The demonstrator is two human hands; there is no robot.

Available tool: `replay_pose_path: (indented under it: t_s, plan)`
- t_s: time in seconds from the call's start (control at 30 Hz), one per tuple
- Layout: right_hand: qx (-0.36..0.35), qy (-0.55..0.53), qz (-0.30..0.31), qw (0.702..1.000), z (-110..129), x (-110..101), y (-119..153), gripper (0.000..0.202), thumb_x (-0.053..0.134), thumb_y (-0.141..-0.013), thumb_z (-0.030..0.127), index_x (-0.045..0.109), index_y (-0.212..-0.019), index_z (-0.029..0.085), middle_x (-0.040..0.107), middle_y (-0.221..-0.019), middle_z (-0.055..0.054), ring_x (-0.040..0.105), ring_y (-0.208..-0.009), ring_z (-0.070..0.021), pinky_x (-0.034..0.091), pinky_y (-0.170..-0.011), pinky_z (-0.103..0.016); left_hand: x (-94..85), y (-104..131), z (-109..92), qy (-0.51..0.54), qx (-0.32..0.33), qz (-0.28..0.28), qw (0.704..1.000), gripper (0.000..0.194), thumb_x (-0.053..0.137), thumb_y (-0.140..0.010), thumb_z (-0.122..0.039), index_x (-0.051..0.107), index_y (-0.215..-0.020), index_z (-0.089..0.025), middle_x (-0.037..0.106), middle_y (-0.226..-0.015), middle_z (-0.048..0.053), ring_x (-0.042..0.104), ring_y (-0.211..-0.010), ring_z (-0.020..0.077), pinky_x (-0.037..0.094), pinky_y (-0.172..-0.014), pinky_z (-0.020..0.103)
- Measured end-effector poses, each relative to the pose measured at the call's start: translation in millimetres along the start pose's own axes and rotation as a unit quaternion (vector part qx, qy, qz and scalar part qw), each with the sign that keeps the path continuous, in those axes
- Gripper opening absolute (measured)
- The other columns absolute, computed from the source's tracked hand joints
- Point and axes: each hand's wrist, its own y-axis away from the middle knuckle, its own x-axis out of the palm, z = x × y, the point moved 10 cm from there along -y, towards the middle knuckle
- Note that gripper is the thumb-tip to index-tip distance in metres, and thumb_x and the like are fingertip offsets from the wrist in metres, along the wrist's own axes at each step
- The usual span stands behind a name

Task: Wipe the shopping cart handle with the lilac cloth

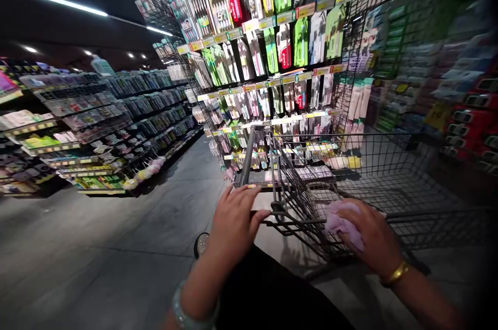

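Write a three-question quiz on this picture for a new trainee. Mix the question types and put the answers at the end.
1. Which hand holds the lilac cloth?
2. True or false: the gold bangle is worn on the left arm.
3. Fill the gap: the left hand touches the metal frame of a ____.

Key:
1. The right hand.
2. False; it is on the right arm.
3. Shopping cart.
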Motion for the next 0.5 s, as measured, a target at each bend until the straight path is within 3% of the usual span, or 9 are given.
replay_pose_path:
  t_s: [0.07,0.13,0.2,0.3,0.4,0.5]
  plan:
    - [0.028,0.009,-0.004,1.0,-0.4,-9.4,-3.6,0.026,0.061,-0.084,0.035,0.065,-0.106,0.022,0.062,-0.118,-0.012,0.058,-0.111,-0.0301,0.05,-0.09,-0.047,4.2,-1.4,11.4,0.055,0.018,0.045,0.997,0.034,0.044,-0.101,-0.044,0.065,-0.118,-0.024,0.066,-0.129,0.006,0.051,-0.133,0.0266,0.025,-0.121,0.055]
    - [0.041,-0.008,0.013,0.999,15.4,-12.6,-10.6,0.02,0.06,-0.084,0.03,0.065,-0.102,0.023,0.063,-0.114,-0.01,0.06,-0.107,-0.0283,0.052,-0.088,-0.045,12.4,-2.1,7.8,0.116,0.051,0.054,0.99,0.035,0.037,-0.102,-0.039,0.067,-0.094,-0.022,0.07,-0.116,0.006,0.05,-0.134,0.0252,0.022,-0.123,0.054]
    - [0.035,-0.064,0.032,0.997,43.7,-12.1,-16.7,0.019,0.058,-0.084,0.025,0.065,-0.102,0.024,0.064,-0.115,-0.008,0.061,-0.109,-0.0267,0.052,-0.091,-0.044,16.5,-1.9,-3.0,0.172,0.07,0.01,0.983,0.038,0.033,-0.102,-0.033,0.061,-0.079,-0.021,0.069,-0.098,0.006,0.057,-0.123,0.0227,0.024,-0.123,0.051]
    - [0.08,-0.167,-0.004,0.983,67.4,-21.0,-17.0,0.028,0.056,-0.087,0.025,0.061,-0.114,0.024,0.059,-0.129,-0.012,0.057,-0.12,-0.0284,0.052,-0.098,-0.046,17.0,3.6,-22.4,0.239,0.061,-0.08,0.966,0.038,0.029,-0.101,-0.028,0.054,-0.073,-0.021,0.061,-0.083,0.005,0.062,-0.095,0.0188,0.034,-0.117,0.048]
    - [0.124,-0.262,-0.038,0.956,61.4,-34.3,-8.4,0.028,0.052,-0.09,0.024,0.06,-0.116,0.024,0.059,-0.13,-0.012,0.058,-0.123,-0.0287,0.053,-0.1,-0.046,16.7,11.5,-48.5,0.262,0.044,-0.12,0.957,0.035,0.031,-0.099,-0.025,0.05,-0.07,-0.022,0.057,-0.078,0.004,0.058,-0.083,0.0178,0.04,-0.112,0.049]
    - [0.149,-0.296,-0.043,0.942,40.9,-50.5,-1.7,0.025,0.05,-0.093,0.028,0.063,-0.114,0.026,0.066,-0.121,-0.009,0.063,-0.117,-0.0277,0.056,-0.097,-0.043,16.4,17.8,-87.2,0.261,0.068,-0.132,0.954,0.031,0.033,-0.097,-0.024,0.05,-0.071,-0.023,0.057,-0.076,0.005,0.058,-0.08,0.0195,0.045,-0.106,0.051]
